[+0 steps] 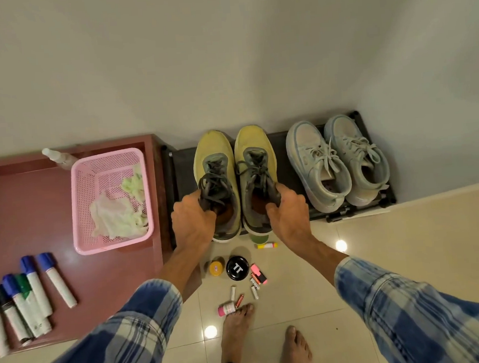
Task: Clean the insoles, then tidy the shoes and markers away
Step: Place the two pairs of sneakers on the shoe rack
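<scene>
Two yellow sneakers with grey laces stand side by side on the black shoe rack, toes toward the wall. My left hand grips the collar of the left yellow sneaker. My right hand grips the collar of the right yellow sneaker. Orange insoles show inside both. A pair of pale blue sneakers sits to the right on the same rack. Several markers with blue, green and black caps lie on the brown table at the left.
A pink basket with crumpled wipes and a spray bottle stand on the table. On the tiled floor near my bare feet lie a black round tin, a yellow-lidded jar, highlighters, batteries and a glue stick.
</scene>
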